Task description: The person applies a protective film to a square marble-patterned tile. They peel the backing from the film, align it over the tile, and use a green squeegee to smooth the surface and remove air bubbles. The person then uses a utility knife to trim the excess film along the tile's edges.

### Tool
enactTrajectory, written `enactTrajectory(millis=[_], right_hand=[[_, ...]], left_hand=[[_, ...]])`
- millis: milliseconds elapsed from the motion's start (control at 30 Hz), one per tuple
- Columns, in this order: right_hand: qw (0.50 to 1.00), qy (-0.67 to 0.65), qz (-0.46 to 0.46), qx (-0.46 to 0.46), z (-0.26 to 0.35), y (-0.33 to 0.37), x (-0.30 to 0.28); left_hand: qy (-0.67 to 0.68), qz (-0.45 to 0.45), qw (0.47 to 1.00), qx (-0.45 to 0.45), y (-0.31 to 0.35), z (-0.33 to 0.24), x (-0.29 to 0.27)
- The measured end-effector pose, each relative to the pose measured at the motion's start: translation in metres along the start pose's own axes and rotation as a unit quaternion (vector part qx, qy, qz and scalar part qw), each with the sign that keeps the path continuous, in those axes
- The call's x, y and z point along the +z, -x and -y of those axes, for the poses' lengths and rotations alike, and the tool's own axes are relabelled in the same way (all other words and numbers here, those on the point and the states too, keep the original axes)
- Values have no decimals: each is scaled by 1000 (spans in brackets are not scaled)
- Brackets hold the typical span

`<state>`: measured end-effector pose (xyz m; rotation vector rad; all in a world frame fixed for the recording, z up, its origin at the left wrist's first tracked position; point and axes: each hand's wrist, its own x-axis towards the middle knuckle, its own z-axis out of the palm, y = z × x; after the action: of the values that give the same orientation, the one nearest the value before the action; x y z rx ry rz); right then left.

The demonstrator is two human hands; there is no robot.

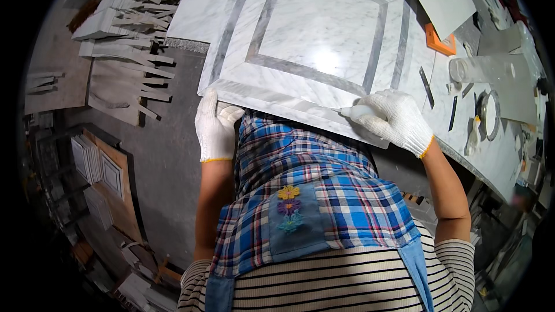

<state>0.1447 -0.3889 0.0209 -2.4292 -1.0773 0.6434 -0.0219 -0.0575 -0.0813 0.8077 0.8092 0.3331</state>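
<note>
Right hand [399,118], closed around a white bottle [359,112], holds its tip at the near edge of the marble slab [324,29], while the left hand [215,127] rests at the near left corner, how firmly I cannot tell. Work looks partway: gray bands [306,73] are already laid in, and the near edge seems left to finish. Counted: two hands, one bottle, one slab, one orange frame [432,38] on the far right.

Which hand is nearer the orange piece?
Right: the right hand is below the orange piece in the picture; the left hand is far to its left, by the marble panel.
</note>
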Motion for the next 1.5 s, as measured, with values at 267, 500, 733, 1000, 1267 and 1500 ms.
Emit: enactTrajectory(millis=[267, 500, 733, 1000, 1267, 1500], right_hand=[[1000, -13, 11, 12, -6, 11, -4], [1000, -18, 5, 22, -12, 24, -9], [998, -7, 23, 51, -8, 31, -18], [985, -151, -45, 75, 5, 23, -3], [994, -54, -70, -61, 53, -43, 15], [993, -8, -49, -110, 86, -90, 32]], left_hand=[[33, -12, 999, -3, -2, -1, 2], [38, -6, 999, 8, -3, -1, 1], [7, -61, 998, 20, 5, -4, 19], [-4, -43, 999, 21, 6, -7, 10], [-39, -74, 995, 49, 11, -7, 12], [-46, -40, 995, 81, 14, -7, 9]])
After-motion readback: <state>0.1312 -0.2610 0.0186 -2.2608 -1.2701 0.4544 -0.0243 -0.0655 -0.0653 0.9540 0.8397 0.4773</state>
